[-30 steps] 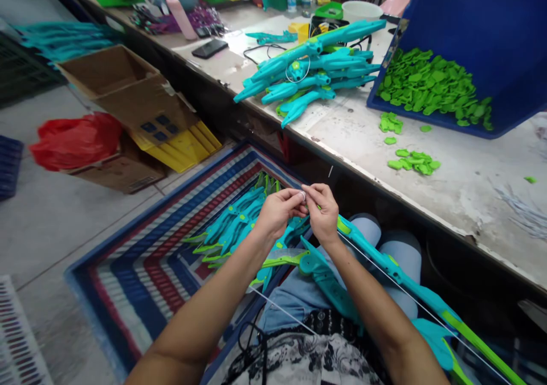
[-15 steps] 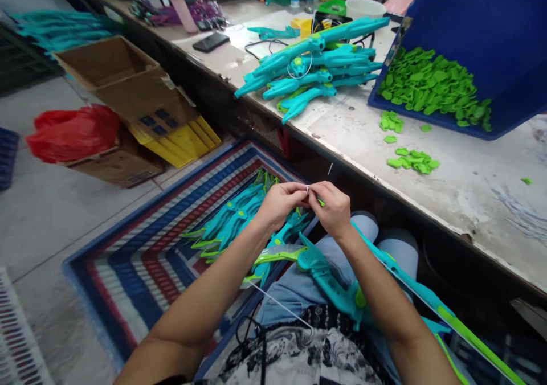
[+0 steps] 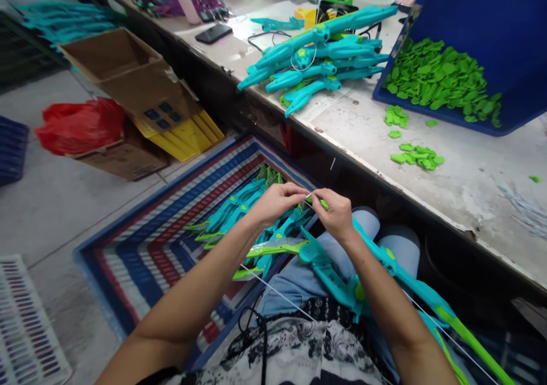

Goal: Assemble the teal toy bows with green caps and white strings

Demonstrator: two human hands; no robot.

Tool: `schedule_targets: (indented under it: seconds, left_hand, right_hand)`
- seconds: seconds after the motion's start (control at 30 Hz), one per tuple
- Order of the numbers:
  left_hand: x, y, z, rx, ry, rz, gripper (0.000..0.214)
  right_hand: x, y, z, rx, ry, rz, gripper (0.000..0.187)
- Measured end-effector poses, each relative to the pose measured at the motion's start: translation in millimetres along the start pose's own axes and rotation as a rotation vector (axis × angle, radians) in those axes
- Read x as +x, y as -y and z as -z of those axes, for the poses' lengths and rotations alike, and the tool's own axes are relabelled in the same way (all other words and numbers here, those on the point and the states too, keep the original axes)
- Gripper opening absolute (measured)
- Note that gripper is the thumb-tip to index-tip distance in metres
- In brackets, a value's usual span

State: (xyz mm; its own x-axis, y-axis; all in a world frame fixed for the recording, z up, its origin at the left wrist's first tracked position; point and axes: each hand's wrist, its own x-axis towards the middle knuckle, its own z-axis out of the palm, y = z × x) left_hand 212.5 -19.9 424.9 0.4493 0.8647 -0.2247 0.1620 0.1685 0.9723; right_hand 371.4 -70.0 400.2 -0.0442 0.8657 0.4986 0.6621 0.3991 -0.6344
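My left hand and my right hand meet above my knees, fingertips almost touching. Both pinch a thin white string between them. A bright green tip shows at my right fingers; whether they grip it too, I cannot tell. Across my lap lies a teal and green toy bow, partly behind my right forearm. One green limb points left, wrapped partly in clear film. White string also runs over my lap and beside the right-hand limb.
Left of my knees stands a striped-lined bin with several teal and green bows. On the table are stacked teal parts, a phone, green pieces and a blue bin. Cardboard boxes stand on the floor.
The small white loop at my fingertips now looks like a short stretched strand, with my fingertips slightly apart. String along the right-hand limb sits further off it. The view has shifted slightly.
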Motion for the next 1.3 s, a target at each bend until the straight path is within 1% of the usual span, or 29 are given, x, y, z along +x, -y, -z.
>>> schedule_targets:
  seconds: [0.07, 0.13, 0.2, 0.3, 0.47, 0.53, 0.63, 0.7, 0.8, 0.87, 0.97, 1.03, 1.1, 1.17, 1.2, 1.27, 1.3]
  left_hand:
    - [-2, 3, 1.8, 0.061, -0.009, 0.012, 0.030]
    - [-3, 7, 1.7, 0.110, -0.049, 0.003, 0.030]
    - [-3, 11, 1.0, 0.109, -0.065, -0.016, 0.030]
    - [-5, 14, 0.1, 0.088, -0.055, -0.024, 0.030]
    - [-9, 17, -1.0, 0.114, -0.040, -0.002, 0.033]
    - [-12, 18, -1.9, 0.117, -0.036, 0.001, 0.033]
    - [-15, 22, -3.7, 0.097, -0.056, 0.006, 0.031]
    - [-17, 25, -4.7, 0.067, -0.082, 0.022, 0.031]
    - [-18, 27, -5.1, 0.055, -0.108, 0.040, 0.032]
    - [-18, 27, -4.7, 0.076, -0.102, 0.041, 0.033]
    - [-18, 25, -5.5, 0.125, -0.061, 0.022, 0.034]
    - [-18, 25, -8.4, 0.154, -0.049, -0.003, 0.033]
    - [-17, 25, -12.9, 0.169, -0.069, -0.030, 0.032]
    - [-18, 24, -15.7, 0.181, -0.092, -0.060, 0.031]
    - [-21, 22, -14.8, 0.189, -0.105, -0.078, 0.032]
    - [-35, 17, -5.6, 0.217, -0.174, -0.121, 0.036]
    - [-48, 16, 3.3, 0.248, -0.245, -0.134, 0.037]
  right_hand:
    - [-2, 1, -3, -0.002, -0.007, -0.013, 0.022]
    - [-3, 2, -6, 0.012, -0.011, -0.024, 0.022]
    - [-5, 2, -9, 0.038, -0.015, -0.033, 0.021]
    - [-8, 2, -10, 0.060, -0.017, -0.021, 0.021]
    - [-13, -1, -12, -0.049, 0.010, 0.071, 0.023]
    - [-16, -2, -14, -0.108, 0.012, 0.079, 0.025]
    - [-22, -3, -17, -0.156, -0.004, 0.033, 0.026]
    - [-25, -2, -19, -0.139, -0.005, 0.009, 0.026]
    - [-29, 0, -20, -0.086, 0.021, 0.016, 0.025]
    - [-30, 0, -20, -0.087, 0.029, 0.022, 0.024]
    - [-31, -3, -23, -0.165, 0.022, 0.009, 0.024]
    - [-29, -5, -27, -0.222, -0.002, -0.049, 0.022]
    - [-24, -3, -27, -0.226, -0.026, -0.124, 0.020]
    - [-22, 1, -19, -0.157, -0.009, -0.147, 0.019]
    - [-24, 4, -9, -0.116, 0.006, -0.134, 0.018]
    - [-38, 7, 19, -0.095, 0.001, -0.101, 0.017]
    - [-51, 6, 36, -0.131, -0.010, -0.101, 0.017]
